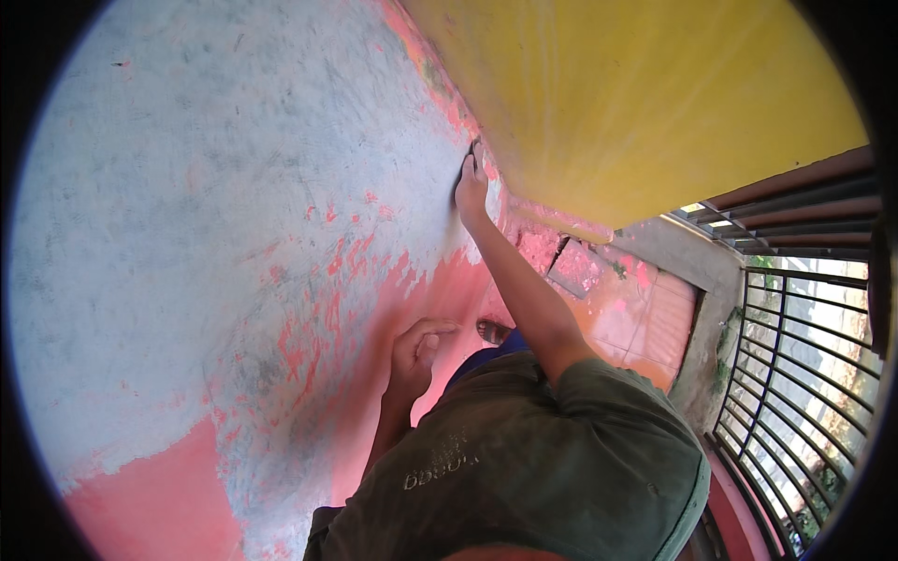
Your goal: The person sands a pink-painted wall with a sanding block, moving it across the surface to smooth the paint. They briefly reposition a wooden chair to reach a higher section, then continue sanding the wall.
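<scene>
My right hand (473,186) reaches up to the edge of a wall (175,210) with patchy whitish-blue and pink paint, near where it meets a yellow surface (631,105). A thin dark edge shows between that hand and the wall; whether it is a flat object or shadow I cannot tell. Lower down, my left hand (414,350) is held near the pink part of the wall, its fingers loosely bent and apart, with nothing visible in it.
Below lies a pink-stained tiled floor (624,315) with a loose slab (577,268). A foot in a sandal (493,332) shows beside the wall. A raised concrete edge (712,322) and metal bars (779,336) stand at the right.
</scene>
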### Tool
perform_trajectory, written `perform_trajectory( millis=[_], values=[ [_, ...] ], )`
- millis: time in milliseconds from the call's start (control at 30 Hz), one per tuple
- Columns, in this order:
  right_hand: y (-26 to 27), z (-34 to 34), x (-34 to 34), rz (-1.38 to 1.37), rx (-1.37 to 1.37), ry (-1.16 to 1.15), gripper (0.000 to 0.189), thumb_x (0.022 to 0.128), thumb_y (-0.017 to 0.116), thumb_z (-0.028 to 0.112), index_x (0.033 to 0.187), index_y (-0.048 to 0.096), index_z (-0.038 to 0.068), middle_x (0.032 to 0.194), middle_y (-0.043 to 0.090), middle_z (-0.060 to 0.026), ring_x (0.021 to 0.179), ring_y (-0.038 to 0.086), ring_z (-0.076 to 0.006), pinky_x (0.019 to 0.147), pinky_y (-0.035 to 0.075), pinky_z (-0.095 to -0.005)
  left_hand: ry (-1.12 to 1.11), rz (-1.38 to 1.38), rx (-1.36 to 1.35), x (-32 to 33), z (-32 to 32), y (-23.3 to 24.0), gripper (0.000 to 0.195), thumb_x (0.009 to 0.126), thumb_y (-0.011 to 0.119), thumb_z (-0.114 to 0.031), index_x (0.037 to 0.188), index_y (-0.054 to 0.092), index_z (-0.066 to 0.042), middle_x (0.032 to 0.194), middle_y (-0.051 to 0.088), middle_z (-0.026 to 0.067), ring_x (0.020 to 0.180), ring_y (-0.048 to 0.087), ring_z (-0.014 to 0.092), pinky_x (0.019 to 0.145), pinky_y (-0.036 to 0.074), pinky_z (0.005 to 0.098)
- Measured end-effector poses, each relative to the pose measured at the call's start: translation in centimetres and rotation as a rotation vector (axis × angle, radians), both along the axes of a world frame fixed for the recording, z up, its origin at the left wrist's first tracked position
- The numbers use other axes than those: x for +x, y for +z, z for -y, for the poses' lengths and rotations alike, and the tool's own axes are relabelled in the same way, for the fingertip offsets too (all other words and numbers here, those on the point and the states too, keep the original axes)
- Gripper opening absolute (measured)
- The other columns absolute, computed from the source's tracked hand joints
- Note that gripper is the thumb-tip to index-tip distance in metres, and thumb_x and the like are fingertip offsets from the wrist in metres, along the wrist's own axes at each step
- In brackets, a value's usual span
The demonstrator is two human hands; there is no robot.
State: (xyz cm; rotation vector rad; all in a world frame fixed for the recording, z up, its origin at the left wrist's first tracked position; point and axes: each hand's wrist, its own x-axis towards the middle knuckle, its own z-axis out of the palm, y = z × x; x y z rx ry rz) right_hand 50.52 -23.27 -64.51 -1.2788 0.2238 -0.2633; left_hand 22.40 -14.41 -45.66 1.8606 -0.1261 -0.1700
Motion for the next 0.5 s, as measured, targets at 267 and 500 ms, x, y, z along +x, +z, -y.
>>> perform_trajectory(
  millis=[267,500],
  values=[
    [1.2,-0.2,-0.9,0.119,-0.016,-0.018,0.053,0.113,0.038,0.014,0.163,0.030,0.001,0.176,0.015,-0.0154,0.163,0.010,-0.0318,0.131,0.009,-0.0392,-0.025,-0.049,0.007,0.7,0.7,0.5,0.039,0.110,0.048,-0.027,0.111,0.070,0.006,0.110,0.075,0.0182,0.105,0.072,0.028,0.098,0.054,0.0389],
    [9.1,0.2,-3.9,0.327,-0.171,0.157,0.056,0.112,0.038,0.016,0.165,0.026,0.003,0.176,0.014,-0.0140,0.163,0.008,-0.0317,0.131,0.007,-0.0410,-0.001,-0.068,-0.037,0.3,0.7,-0.5,0.041,0.110,0.049,-0.029,0.111,0.070,0.006,0.109,0.074,0.0187,0.105,0.072,0.028,0.098,0.053,0.0396]
  ],
)
